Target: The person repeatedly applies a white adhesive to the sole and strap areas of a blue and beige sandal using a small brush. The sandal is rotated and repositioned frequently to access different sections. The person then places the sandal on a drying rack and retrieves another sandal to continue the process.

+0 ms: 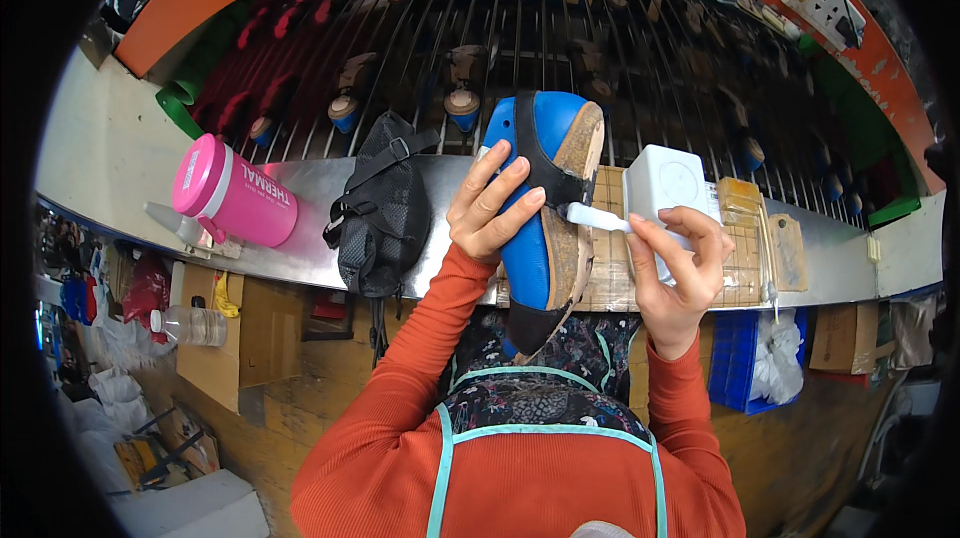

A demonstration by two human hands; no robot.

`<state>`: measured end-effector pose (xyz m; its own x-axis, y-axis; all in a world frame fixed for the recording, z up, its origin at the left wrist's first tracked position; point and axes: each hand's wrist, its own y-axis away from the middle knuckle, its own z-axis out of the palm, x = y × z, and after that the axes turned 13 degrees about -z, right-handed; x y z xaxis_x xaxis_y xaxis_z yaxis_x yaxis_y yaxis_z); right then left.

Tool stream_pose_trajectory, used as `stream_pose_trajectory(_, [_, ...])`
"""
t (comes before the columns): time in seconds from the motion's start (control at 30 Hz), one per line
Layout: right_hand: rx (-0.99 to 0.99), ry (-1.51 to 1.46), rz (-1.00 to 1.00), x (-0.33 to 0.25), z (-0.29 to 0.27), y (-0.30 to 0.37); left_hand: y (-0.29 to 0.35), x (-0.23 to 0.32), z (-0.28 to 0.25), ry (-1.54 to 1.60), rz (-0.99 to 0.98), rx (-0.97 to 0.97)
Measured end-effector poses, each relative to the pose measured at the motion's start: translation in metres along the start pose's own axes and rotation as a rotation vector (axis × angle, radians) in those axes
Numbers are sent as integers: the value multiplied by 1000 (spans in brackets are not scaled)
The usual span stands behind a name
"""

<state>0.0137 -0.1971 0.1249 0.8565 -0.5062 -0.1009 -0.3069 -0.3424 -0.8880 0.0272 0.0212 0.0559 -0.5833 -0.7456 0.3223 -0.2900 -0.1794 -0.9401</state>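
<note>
My left hand [491, 200] grips a blue shoe [525, 263] with black straps and a brown, cork-like sole edge. The shoe is held on its side above the metal ledge, its sole toward the right. My right hand [683, 263] pinches a slim white applicator [597, 218], which looks like a brush or a pen. Its tip meets the black strap where the strap reaches the sole edge. A white square container [668, 181] with a round mark on top stands just beyond my right hand.
A pink thermal mug [235, 193] and a black mesh bag [383, 213] lie on the metal ledge [310, 183] at left. Beyond it, a conveyor of metal rods [400, 48] carries several shoes. A yellowish block [738, 200] sits at right, above a blue crate [733, 363].
</note>
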Motion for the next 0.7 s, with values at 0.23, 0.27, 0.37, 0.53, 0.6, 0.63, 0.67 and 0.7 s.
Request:
stream_pose_trajectory(0.23, [-228, -72, -22, 5, -14, -10, 1, -1, -5, -9, -9, -43])
stream_pose_trajectory(0.27, [-272, -133, 19, 8, -15, -13, 1, -1, -4, -5, -14, -44])
stream_pose_trajectory(0.37, [-398, -340, 139, 20, -20, -16, 1, -2, -3, 3, -14, -32])
stream_pose_trajectory(0.53, [-404, -619, 276, 24, -15, 1, 3, -5, 0, -4, -18, 31])
stream_pose_trajectory(0.6, [-394, -731, 343, 22, -16, 12, 3, -7, 3, -19, -15, 66])
stream_pose_trajectory(0.63, [-353, -793, 349, 21, -16, 17, 4, -7, 5, -26, -27, 85])
stream_pose_trajectory(0.67, [-322, -848, 358, 19, -14, 22, 5, -6, 7, -34, -38, 106])
stream_pose_trajectory(0.7, [-271, -908, 358, 17, -13, 26, 6, -6, 9, -49, -52, 126])
